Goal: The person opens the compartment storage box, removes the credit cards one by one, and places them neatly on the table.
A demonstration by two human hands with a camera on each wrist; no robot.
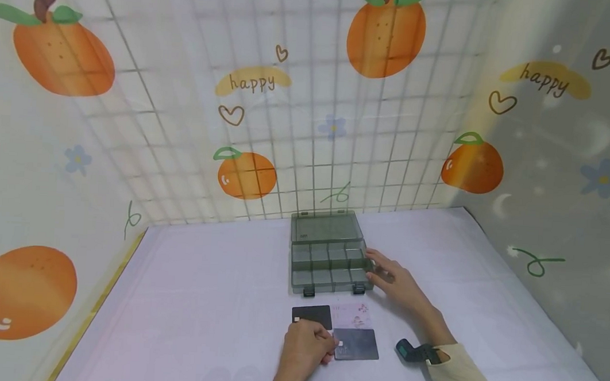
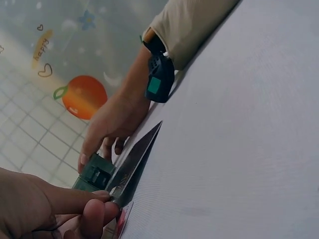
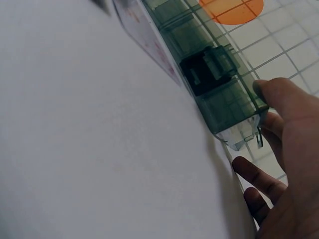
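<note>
My left hand (image 1: 306, 345) pinches one edge of a dark grey card (image 1: 357, 344) between thumb and fingers. In the left wrist view the card (image 2: 134, 160) tilts, its far end raised off the table. Behind it a translucent green compartment box (image 1: 327, 266) lies with its lid (image 1: 328, 228) folded back and its compartments bare. My right hand (image 1: 395, 281) rests against the box's right side, fingers loosely bent. In the right wrist view, the thumb touches the top edge near the front corner of the box (image 3: 227, 107), while the lower fingers are spread apart.
A black card (image 1: 313, 315) lies partly behind my left hand, and a pink patterned card (image 1: 352, 315) lies beside it, in front of the box's latches. A dark wrist device (image 1: 415, 353) sits on the right wrist. Fruit-printed curtain (image 1: 381, 119) and wire grid stand behind the white table (image 1: 201, 300).
</note>
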